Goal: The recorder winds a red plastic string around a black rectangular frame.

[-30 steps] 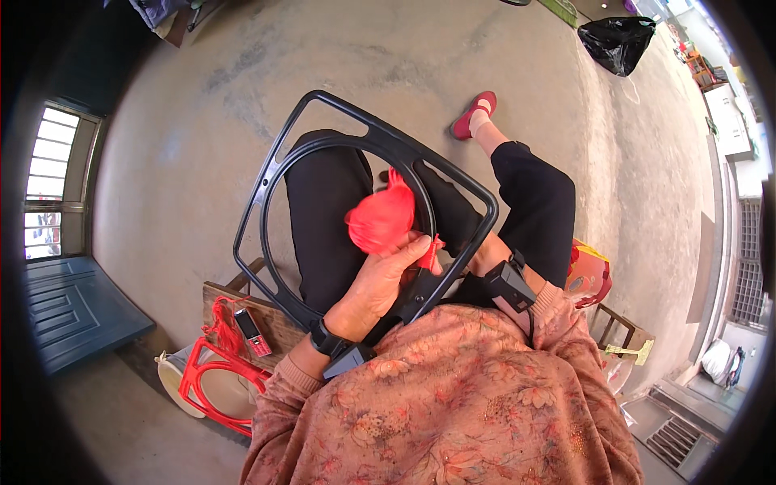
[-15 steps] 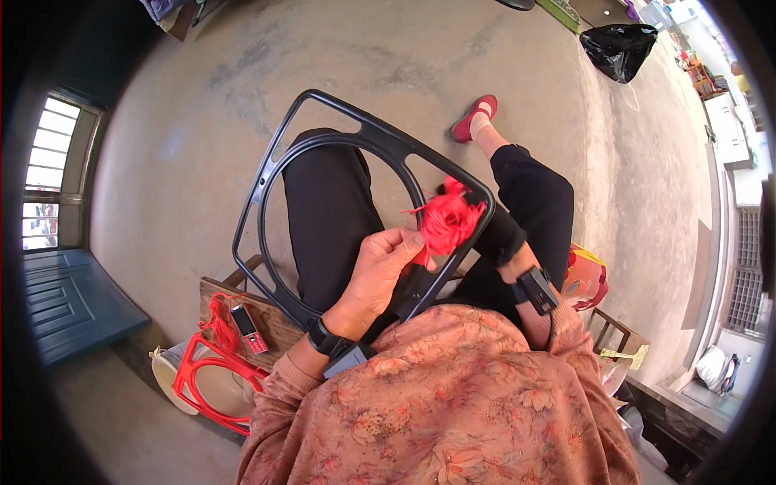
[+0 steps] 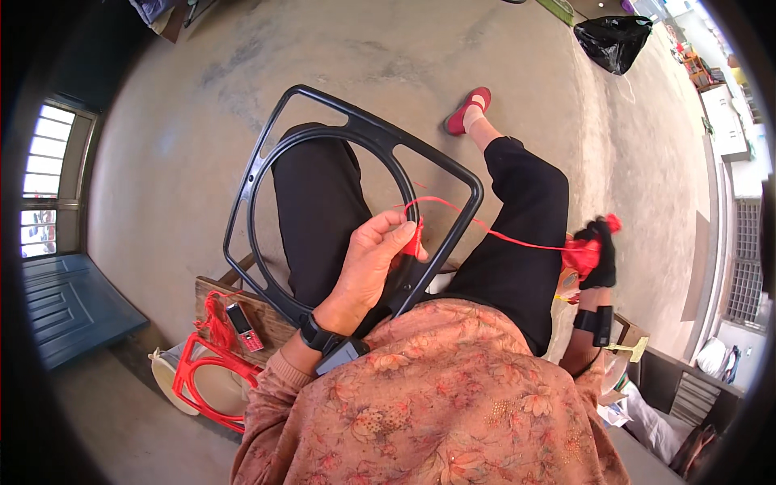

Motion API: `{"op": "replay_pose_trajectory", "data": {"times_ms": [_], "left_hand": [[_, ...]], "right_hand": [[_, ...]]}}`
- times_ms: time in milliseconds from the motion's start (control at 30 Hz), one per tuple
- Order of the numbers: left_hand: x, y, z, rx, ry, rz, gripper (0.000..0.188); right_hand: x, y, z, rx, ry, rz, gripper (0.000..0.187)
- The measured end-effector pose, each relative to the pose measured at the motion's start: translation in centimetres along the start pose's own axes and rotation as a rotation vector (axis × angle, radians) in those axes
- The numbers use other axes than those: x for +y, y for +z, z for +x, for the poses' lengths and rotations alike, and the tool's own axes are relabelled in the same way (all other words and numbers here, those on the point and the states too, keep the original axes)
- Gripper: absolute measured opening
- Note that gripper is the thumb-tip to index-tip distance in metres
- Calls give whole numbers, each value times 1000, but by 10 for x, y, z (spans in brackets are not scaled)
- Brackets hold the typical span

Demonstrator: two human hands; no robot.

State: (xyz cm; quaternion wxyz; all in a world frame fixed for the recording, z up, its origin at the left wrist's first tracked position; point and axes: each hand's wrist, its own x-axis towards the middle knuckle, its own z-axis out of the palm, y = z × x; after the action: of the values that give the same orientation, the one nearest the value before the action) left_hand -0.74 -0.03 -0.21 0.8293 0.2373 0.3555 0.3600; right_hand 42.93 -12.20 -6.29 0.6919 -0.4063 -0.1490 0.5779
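A black frame (image 3: 477,194) with a round ring inside it rests over my lap, tilted. My left hand (image 3: 372,255) pinches the ring's right side, where red cord (image 3: 413,240) is wound around the bar. From there a single red strand (image 3: 501,235) stretches across my thigh to the right. Out at the right, my right hand (image 3: 599,257), in a black glove that leaves the wrist bare, is closed around a bundle of red cord (image 3: 580,255). Part of the bundle sticks out above the fingers.
On a wooden bench (image 3: 279,322) at my left lie a phone (image 3: 244,326) and loose red cord (image 3: 217,323). Beside them is a red frame (image 3: 187,373). A black plastic bag (image 3: 614,40) sits far right on the floor. A wooden piece of furniture (image 3: 633,333) stands at my right.
My right hand has swung out to the right with the cord bundle, from inside the frame to beyond my knee. The strand is drawn out between my hands. My left hand stays at the ring.
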Motion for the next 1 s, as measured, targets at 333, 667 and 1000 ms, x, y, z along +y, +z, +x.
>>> {"op": "replay_pose_trajectory", "data": {"times_ms": [333,667,1000], "left_hand": [[-7,-5,-1,85,96,70,11],[-4,-12,0,64,28,-27,17],[-1,-7,0,50,16,-65,14]], "right_hand": [[130,243,46,-408,338,-322,39],[141,246,44,-559,468,-274,19],[140,222,40,-486,540,-293,13]]}}
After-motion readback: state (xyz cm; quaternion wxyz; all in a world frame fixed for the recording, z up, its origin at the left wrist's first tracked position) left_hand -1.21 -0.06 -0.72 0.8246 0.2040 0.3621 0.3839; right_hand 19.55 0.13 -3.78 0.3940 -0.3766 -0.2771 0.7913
